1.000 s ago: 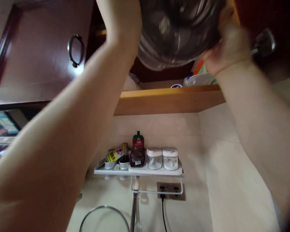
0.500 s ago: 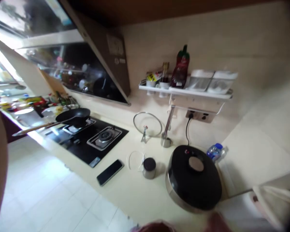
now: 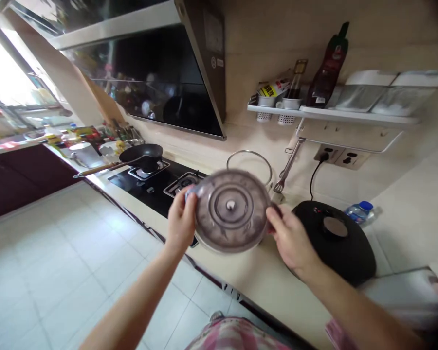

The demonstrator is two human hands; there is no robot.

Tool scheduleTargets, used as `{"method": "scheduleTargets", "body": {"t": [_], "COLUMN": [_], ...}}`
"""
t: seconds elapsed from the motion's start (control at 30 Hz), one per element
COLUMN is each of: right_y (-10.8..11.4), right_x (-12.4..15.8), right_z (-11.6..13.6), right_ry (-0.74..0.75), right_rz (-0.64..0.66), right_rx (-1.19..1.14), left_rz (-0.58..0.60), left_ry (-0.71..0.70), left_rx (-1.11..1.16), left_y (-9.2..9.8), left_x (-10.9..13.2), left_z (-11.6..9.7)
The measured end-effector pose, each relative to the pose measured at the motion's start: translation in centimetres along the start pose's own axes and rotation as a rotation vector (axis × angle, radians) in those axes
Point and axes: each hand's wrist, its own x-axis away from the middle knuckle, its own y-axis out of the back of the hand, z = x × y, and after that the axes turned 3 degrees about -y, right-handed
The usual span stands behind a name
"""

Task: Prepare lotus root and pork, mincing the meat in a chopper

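Held up in front of me over the counter is a round brownish-grey piece with a knob, ringed on its face like a lid. Whether a pot is beneath it, I cannot tell. My left hand is closed on its left edge, where a small bluish tab shows. On the opposite edge, at a dark tab, my right hand grips it, thumb on top. Behind it, a glass lid leans against the wall, and part of the black gas hob shows.
A black wok with a wooden handle stands on the far burner. To the right are a black-topped cooker and a blue-capped bottle. Above runs a wall shelf with containers; a range hood overhangs the hob.
Both hands have come up from below with the round knobbed piece between them. My view has shifted; the phone and the small black-topped canister are now hidden.
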Motion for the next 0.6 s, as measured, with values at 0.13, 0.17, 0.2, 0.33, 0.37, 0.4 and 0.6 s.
{"method": "scheduleTargets", "body": {"t": [0.13, 0.17, 0.2, 0.33, 0.37, 0.4, 0.6], "right_y": [-1.6, -1.7, -1.7, -1.5, -1.5, -1.4, -0.9], "right_x": [1.2, 1.4, 1.6, 2.7, 2.9, 3.0, 2.5], "right_z": [-10.0, -11.9, -13.6, -18.5, -19.3, -20.1, -22.4], "right_ry": [-0.194, -0.251, -0.301, -0.430, -0.453, -0.475, -0.549], "right_rz": [-0.056, -0.072, -0.094, -0.199, -0.225, -0.247, -0.310], "right_rx": [-0.091, -0.104, -0.115, -0.156, -0.170, -0.189, -0.287], "left_rz": [0.129, 0.148, 0.165, 0.274, 0.299, 0.322, 0.392], "left_ry": [0.280, 0.312, 0.340, 0.473, 0.495, 0.510, 0.541], "left_rx": [0.038, 0.043, 0.037, 0.004, 0.016, 0.034, 0.080], "left_y": [0.3, 0.4, 0.4, 0.1, -0.1, -0.3, -1.9], "left_x": [4.8, 5.7, 6.5, 9.0, 9.3, 9.5, 9.3], "left_z": [10.0, 12.1, 13.9, 19.1, 19.9, 20.6, 22.6]}}
